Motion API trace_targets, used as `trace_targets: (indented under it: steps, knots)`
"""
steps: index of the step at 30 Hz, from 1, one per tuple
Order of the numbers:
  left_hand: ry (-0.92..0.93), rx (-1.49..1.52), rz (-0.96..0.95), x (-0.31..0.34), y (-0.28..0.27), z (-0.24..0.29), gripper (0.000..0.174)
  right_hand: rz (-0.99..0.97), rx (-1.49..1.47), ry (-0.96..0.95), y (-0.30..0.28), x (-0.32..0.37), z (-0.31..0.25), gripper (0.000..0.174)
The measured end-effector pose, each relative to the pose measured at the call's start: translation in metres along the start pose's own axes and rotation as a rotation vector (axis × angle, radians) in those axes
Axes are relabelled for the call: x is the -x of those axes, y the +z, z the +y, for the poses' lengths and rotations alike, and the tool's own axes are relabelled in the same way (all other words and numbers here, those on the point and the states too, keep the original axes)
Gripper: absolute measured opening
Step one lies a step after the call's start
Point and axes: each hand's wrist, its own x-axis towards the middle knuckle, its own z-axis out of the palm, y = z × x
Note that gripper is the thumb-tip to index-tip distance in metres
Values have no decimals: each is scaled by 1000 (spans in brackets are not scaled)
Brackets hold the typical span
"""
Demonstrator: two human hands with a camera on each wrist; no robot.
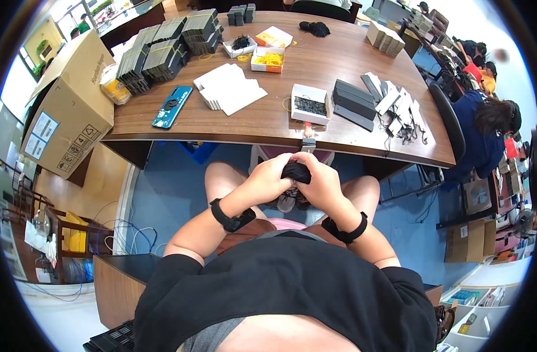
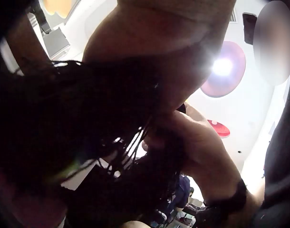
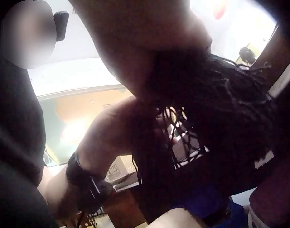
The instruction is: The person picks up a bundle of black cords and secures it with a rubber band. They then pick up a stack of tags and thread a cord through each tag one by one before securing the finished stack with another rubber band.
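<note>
A bundle of thin black cords point(image 1: 296, 172) is held between both hands, just past the table's front edge and above the lap. My left hand point(image 1: 269, 178) grips its left side with curled fingers. Around the right side curl the fingers of my right hand point(image 1: 322, 180). In the right wrist view, loose strands of the cord bundle point(image 3: 235, 88) fan out below the hand. Dark strands also hang between the hands in the left wrist view, where much is in shadow. A white box point(image 1: 311, 104) of small black pieces sits on the table ahead.
On the wooden table point(image 1: 315, 53) lie dark grey strips point(image 1: 353, 102), white tags with black cords point(image 1: 400, 111), white cards point(image 1: 228, 88), a phone point(image 1: 173, 107), a box of yellow bands point(image 1: 268, 60) and banded stacks point(image 1: 163, 50). A cardboard box point(image 1: 69, 105) stands left.
</note>
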Motion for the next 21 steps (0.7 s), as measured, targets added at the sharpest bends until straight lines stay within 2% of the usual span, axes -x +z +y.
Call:
trace_targets:
  steps: [3,4,7,8,11,13,15,16,17,19,21]
  knots:
    - [-5,-262,-22,1,-7,12,43,33,-24,47,5,0,-3,49]
    - [-4,-72,-11,2,-6,9,41,53,-20,-17,3,-2,-4,50]
    - [49,-84,-1,3,-16,21,44,111,59,-274,-5,-10,-7,51]
    - [115,-220,30,2,-15,18,47,53,93,-241,-7,-12,-5,51]
    - [140,-372,4,-7,-20,4,44,-18,-40,-20,-22,-18,-14,51]
    - [134,-264,-25,-8,-36,7,55,-2,-191,12,-34,-23,-16,51]
    - [116,-154,-81,-6,-55,1,63,-159,-218,202,-49,-32,-12,52]
    - [77,-114,-102,-5,-64,7,70,-116,-227,105,-47,-32,-2,55]
    - [39,-71,-106,-3,-69,5,74,-129,-210,111,-50,-34,0,56]
    - [158,168,-162,-7,-72,-3,85,-162,-183,125,-53,-36,-1,59]
    - [139,232,-153,-6,-58,12,97,-161,-85,58,-47,-37,-1,61]
